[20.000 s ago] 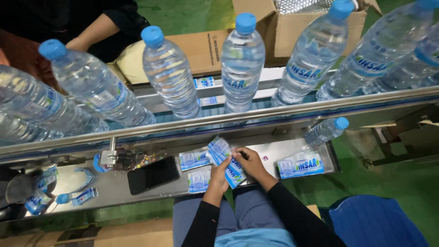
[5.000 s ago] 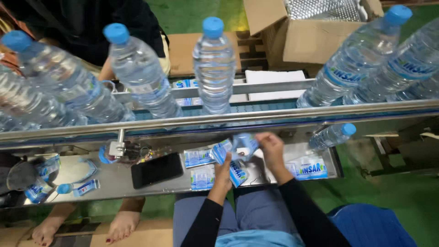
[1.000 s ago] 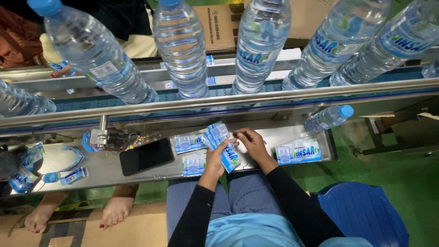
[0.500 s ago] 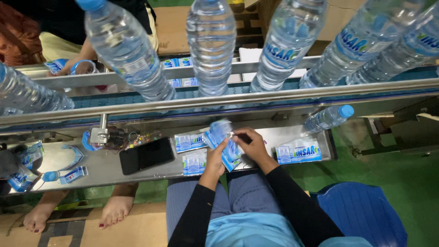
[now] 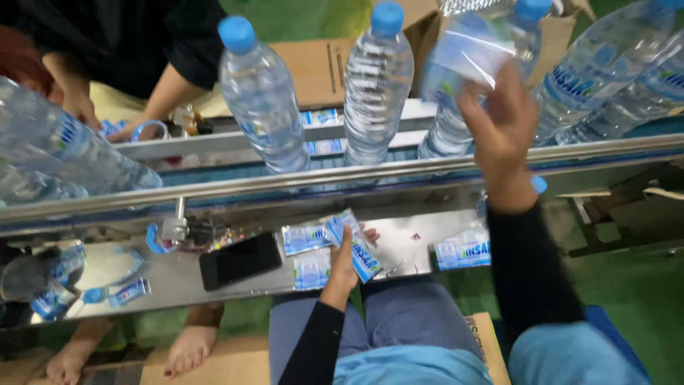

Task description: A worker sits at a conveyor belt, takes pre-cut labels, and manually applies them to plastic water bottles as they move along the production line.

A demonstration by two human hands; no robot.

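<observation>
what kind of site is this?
Probably a bottled-water labelling line in a small plant: blue-capped water bottles stand on a steel conveyor, and the left hand holds a stack of blue sleeve labels; cardboard cartons sit behind.

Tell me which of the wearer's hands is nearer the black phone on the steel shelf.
Left. The left hand holds a stack of labels just right of the black phone; the right hand is raised at the bottles, far up-right.

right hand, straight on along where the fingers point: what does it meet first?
Most likely the water bottle on the conveyor, directly beyond the right hand, which holds a clear label sleeve up against it. Depth is unclear; they may already touch.
</observation>
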